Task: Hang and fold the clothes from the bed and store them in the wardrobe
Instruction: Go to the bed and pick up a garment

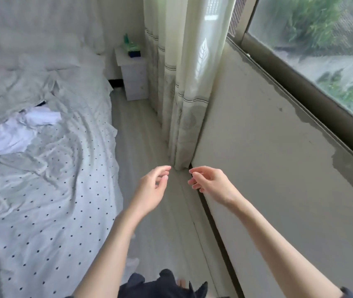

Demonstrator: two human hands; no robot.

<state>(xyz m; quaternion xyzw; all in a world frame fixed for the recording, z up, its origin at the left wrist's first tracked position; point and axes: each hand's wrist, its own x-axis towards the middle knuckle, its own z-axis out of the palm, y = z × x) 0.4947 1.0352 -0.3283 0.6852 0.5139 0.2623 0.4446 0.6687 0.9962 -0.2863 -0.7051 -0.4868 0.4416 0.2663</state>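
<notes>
Clothes: one white garment (18, 131) lies crumpled on the bed, left of the hands and well apart from them; a dark edge shows just beyond it, too little to name. A red blur at the bed's far left edge cannot be told.
Why there: loose and unfolded, it looks not yet taken up; my judgement is that it awaits folding or hanging.
Bed (42, 201): one, with a dotted sheet, rumpled.
Left hand (152, 188): empty, fingers loosely curled, over the floor just beside the bed.
Right hand (209, 182): empty, fingers relaxed, near the left hand, farther from the bed.
Why so: both are free, probably between grasps.
Wardrobe: not in view.
Beyond the bed: one nightstand (133, 80), one curtain (184, 82), one window (313, 46).
</notes>
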